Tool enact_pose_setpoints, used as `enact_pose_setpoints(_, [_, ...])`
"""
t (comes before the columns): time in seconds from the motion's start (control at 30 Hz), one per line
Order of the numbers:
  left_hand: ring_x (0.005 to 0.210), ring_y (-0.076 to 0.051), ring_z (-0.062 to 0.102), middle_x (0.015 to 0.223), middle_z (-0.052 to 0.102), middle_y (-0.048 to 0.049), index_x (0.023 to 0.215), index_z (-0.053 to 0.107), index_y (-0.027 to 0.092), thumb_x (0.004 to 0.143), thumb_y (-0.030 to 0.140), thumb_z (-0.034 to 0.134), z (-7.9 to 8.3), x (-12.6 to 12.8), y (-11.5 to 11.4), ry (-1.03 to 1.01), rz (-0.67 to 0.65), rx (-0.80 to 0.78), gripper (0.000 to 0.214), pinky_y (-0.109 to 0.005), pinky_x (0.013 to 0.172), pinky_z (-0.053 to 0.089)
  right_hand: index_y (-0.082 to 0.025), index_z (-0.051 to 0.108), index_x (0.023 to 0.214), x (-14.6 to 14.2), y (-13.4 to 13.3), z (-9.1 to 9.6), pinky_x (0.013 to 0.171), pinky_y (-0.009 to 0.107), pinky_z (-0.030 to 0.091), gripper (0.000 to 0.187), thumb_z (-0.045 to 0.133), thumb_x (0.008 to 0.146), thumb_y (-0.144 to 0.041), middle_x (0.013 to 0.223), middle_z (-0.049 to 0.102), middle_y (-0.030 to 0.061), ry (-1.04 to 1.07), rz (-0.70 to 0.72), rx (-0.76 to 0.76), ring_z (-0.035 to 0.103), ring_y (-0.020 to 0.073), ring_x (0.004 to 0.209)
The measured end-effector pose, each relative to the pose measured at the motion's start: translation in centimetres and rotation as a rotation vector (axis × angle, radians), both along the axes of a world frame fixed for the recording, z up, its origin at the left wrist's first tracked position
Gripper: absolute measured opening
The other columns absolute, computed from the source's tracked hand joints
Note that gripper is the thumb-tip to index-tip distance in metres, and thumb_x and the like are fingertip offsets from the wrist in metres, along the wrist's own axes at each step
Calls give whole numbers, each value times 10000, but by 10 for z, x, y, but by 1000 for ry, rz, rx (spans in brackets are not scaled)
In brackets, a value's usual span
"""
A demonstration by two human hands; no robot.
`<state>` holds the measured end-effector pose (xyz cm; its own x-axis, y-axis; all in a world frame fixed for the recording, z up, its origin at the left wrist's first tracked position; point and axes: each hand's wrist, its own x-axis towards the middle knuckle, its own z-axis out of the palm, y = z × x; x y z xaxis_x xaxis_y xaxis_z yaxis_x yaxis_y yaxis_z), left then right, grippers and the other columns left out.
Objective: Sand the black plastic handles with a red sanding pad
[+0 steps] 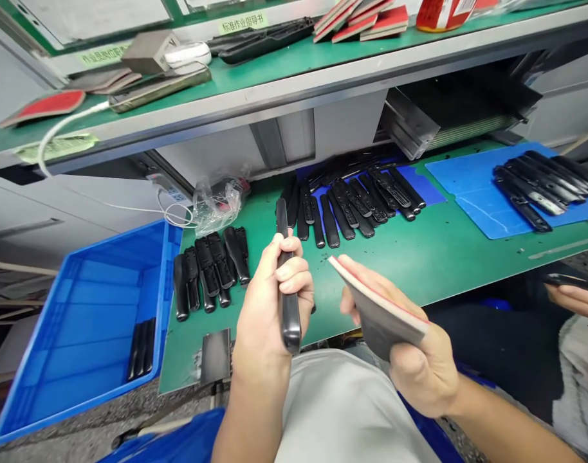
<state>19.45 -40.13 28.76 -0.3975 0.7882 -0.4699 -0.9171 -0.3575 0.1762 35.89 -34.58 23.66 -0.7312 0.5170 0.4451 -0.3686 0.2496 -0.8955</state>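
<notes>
My left hand point(261, 315) is closed around a long, glossy black plastic handle piece point(290, 325), held nearly upright with its narrow side towards me. To the right, my right hand point(426, 376) grips a flat pad point(378, 315) with a dark grey face and a red backing, which looks like a sanding pad. A gap separates the pad from the handle piece. Behind my hands, many similar black handle pieces point(330, 222) lie in rows on the green bench top. Another group of black handle pieces point(210, 263) lies left of my left hand.
A blue bin point(47, 360) with several black pieces stands at the left. At the right, more black pieces rest on a blue sheet point(472, 186). A shelf point(284, 71) crosses above, carrying red-backed pads point(385, 22) and a phone point(161, 87). Another person's hand point(576, 299) shows at far right.
</notes>
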Motion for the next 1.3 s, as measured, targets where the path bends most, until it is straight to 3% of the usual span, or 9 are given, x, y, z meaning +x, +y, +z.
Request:
enact_pose_setpoints(0.17, [386,23,419,720,551,63,1025,529,139,1049,209,388,4,4,1,18,-34,-26,160,-68,341,360,-179,433,1480,-8,5,6,1101,429,393,454,387,1057,-337,1571,435,79,77,-87,460,455,227,1398])
enact_pose_setpoints(0.3, [390,20,440,713,561,64,1054,537,131,1055,206,367,3,4,2,34,-13,-10,185,-70,341,368,-112,659,1175,-20,-17,6,718,231,508,279,431,1027,-175,933,798,33,212,57,773,692,105,862])
enact_pose_setpoints(0.47, [333,9,427,654,545,86,1166,550,124,1067,269,327,-3,-7,4,-26,-85,1,283,-85,285,338,-125,626,1250,-28,-15,5,689,283,509,310,484,979,-174,1201,746,80,193,14,851,679,158,1064])
enact_pose_setpoints(0.6, [370,-4,471,622,532,87,1267,525,107,1066,281,326,-5,-11,4,-54,-73,7,332,-81,323,380,-84,641,1194,-30,-9,15,675,229,525,306,396,1016,-130,1143,767,118,212,45,848,697,118,1035])
enact_pose_setpoints(0.7, [495,-35,546,625,547,71,1328,495,92,1050,257,383,-4,-7,2,-23,-29,73,342,-113,454,484,-116,673,1157,-26,-12,28,652,252,541,377,325,1051,-216,977,798,116,113,198,769,732,146,868])
enact_pose_setpoints(0.8, [502,-34,519,642,545,64,1355,489,92,1044,239,399,-1,-1,-2,19,-5,132,356,-122,457,463,-287,701,1173,-12,-16,37,591,225,539,348,404,1035,-404,858,794,17,-14,378,350,693,129,652])
enact_pose_setpoints(0.9, [470,-32,499,616,516,71,1338,523,111,1040,228,400,4,4,-6,51,-16,123,343,-113,424,427,-444,588,1316,6,-12,33,734,316,574,395,383,997,-557,1143,749,12,49,156,-42,705,179,790])
enact_pose_setpoints(1.07, [473,-42,500,605,519,65,1352,527,113,1036,242,409,10,8,-6,58,-29,125,362,-119,428,422,-358,467,1458,21,1,16,658,380,569,772,252,870,-809,1207,684,99,-82,59,-514,669,246,839])
enact_pose_setpoints(1.3, [487,-52,434,646,524,56,1349,549,141,1012,306,489,3,11,-7,138,-87,106,380,-123,383,357,-382,339,1512,16,-15,10,753,387,581,705,534,881,-630,1431,523,80,-95,-86,-110,645,244,969])
